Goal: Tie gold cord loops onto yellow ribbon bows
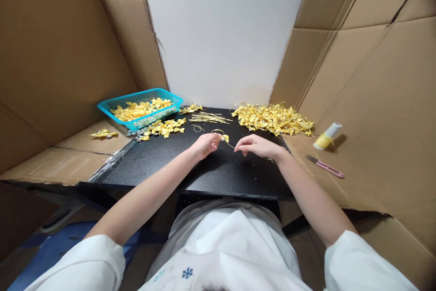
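Observation:
My left hand [205, 144] is closed in a pinch on a small yellow ribbon bow [225, 137] just above the black table [218, 173]. A thin gold cord [230, 144] runs from the bow to my right hand [256, 145], which pinches its other end. The two hands are close together near the middle of the table. A loop of the cord [218, 132] arches above the bow.
A teal basket [140, 108] of yellow bows sits at the back left, with loose bows [165, 128] beside it. Cut gold cords [209, 118] lie behind the hands. A heap of finished bows [274, 119] fills the back right. Thread spool [327, 136] and pink scissors [325, 166] rest on cardboard at right.

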Tool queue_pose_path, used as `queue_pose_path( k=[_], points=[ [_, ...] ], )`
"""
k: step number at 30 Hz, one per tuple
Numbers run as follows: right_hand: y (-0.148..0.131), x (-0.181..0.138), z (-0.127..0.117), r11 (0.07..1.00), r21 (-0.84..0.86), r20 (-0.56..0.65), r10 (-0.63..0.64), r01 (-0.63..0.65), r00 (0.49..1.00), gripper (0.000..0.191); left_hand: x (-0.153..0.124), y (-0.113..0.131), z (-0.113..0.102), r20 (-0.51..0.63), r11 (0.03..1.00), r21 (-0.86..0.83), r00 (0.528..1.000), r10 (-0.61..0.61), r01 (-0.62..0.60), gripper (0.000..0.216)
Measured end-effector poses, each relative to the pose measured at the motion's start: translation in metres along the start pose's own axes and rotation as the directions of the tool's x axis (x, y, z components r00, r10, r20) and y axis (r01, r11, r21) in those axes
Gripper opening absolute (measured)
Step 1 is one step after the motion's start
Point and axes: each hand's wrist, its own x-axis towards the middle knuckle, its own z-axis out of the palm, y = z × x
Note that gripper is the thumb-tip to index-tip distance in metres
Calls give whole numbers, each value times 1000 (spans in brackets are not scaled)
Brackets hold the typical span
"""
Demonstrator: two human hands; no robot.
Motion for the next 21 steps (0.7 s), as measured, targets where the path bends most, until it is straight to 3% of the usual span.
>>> queue_pose_path(
  k=[5, 8, 14, 18, 21],
  points=[
    [-6, -6, 12, 948, 274, -228, -100, 162, 969, 38, -5, -1, 2, 83, 992, 13, 988, 127, -129, 18],
    [-9, -2, 27, 914, 317, -373, -127, 254, 919, 39, -9, -3, 3, 166, 962, 46, 952, 259, -269, 22],
    [-8, 4, 57, 946, 144, -642, -134, 290, 755, 28, -13, -8, 6, 197, 900, 55, 888, 415, -432, 28],
    [-11, -1, 65, 964, -82, -712, -235, 254, 662, 16, -13, -10, 7, 204, 895, 29, 879, 430, -445, 30],
    [-12, -3, 68, 962, -158, -746, -263, 221, 612, 14, -13, -10, 8, 207, 894, 25, 877, 434, -448, 32]
  ],
)
